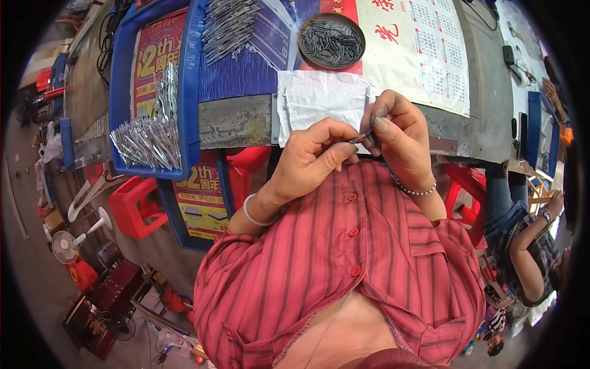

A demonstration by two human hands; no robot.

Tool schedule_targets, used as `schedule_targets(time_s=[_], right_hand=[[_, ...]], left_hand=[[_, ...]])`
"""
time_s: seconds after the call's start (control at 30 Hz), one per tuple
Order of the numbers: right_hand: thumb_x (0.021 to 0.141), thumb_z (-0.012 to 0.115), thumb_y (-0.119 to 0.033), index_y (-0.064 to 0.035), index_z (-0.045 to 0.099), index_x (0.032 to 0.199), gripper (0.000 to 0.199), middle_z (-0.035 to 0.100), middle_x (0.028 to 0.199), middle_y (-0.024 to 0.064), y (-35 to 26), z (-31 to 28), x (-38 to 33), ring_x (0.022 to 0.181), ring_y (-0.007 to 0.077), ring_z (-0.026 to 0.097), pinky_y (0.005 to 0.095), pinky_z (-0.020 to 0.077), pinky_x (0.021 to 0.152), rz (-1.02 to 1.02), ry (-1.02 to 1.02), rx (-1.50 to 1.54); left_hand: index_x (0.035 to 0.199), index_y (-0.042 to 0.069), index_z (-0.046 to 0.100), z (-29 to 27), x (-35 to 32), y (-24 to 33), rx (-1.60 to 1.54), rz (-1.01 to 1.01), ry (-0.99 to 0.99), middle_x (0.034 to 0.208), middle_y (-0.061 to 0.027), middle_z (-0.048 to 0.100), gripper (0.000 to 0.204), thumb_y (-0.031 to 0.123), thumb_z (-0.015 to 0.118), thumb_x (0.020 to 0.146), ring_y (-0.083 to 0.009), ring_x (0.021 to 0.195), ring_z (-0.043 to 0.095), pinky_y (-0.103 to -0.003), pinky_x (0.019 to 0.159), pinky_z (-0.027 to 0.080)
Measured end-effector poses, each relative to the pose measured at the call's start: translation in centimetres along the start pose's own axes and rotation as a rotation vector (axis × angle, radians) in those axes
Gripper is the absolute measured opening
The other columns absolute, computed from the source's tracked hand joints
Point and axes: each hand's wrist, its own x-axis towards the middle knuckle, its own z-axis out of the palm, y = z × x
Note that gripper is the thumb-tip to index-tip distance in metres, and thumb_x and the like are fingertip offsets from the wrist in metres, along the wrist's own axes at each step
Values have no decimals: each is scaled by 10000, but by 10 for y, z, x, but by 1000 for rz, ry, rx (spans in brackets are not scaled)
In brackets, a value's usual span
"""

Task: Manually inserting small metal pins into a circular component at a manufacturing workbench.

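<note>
Over the table's near edge, my left hand point(318, 150) and my right hand point(402, 129) meet, thumbs and fingers pinched together. Between the fingertips is a small dark metal piece point(361, 138), mostly covered by the fingers. A crumpled white sheet point(319, 92) lies just beyond my hands, with a thin metal part point(287, 106) along its left side. Past the sheet stands a round brown bowl point(302, 49) full of small dark metal strips point(332, 42). A pile of slender silver metal parts point(228, 27) rests left of the bowl.
A blue tray point(192, 92) at the left holds many silver metal parts point(147, 144). Red stools point(140, 206) stand under the table's edge. A printed calendar sheet point(424, 55) covers the table at right. Another person's arm point(528, 258) shows at far right, beside a blue bin point(541, 132).
</note>
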Motion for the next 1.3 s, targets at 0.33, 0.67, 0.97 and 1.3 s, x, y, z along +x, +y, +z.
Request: schedule_targets(time_s=[0.33,0.67,0.97,1.3], right_hand=[[909,597,-132,-15,501,898,152,548,707,22,1,-1,-5,568,60,488,187,395,518,40,12,8],[901,598,-67,-5,488,898,126,579,792,31,0,8,-17,670,51,530,194,437,582,-74,49,-297],[882,615,-41,1,528,893,97,589,812,31,10,6,-18,692,66,555,199,450,626,-185,29,-434],[943,511,-67,14,507,945,81,581,799,61,15,9,-12,665,80,543,203,452,611,-94,98,-235]], left_hand=[[1056,-14,562,0,-3,-3,-24,-32,-26,800,-44,642,160,86,551,932,-74,726,602,-200,599,452],[985,3,587,7,-10,2,654,359,154,772,-130,640,224,-4,680,781,-239,649,650,-311,561,496],[980,5,573,2,-7,2,784,509,155,767,-127,621,315,-28,720,704,-280,654,634,-341,551,493],[935,6,599,4,-9,14,970,469,250,779,-135,647,228,-4,722,743,-270,654,647,-331,553,500]])
